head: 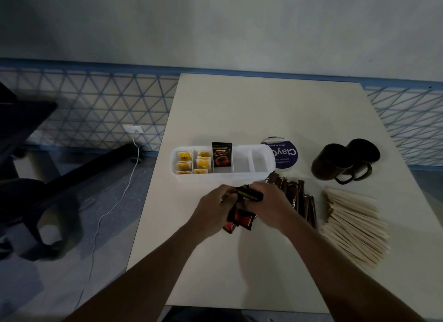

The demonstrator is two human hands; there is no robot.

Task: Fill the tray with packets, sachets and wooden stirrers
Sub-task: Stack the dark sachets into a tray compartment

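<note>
**A shared grip**

Our left hand [215, 209] and right hand [269, 202] curl together round a stack of black coffee packets [249, 195], just before the long white plastic tray [223, 176]. Rightward lie brown stick sachets [300, 197], then pale wooden stirrers [352, 228].

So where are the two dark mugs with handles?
In the head view, the two dark mugs sit on the white table's right side, just beyond the pile of pale wooden stirrers and right of the round purple card.
</note>
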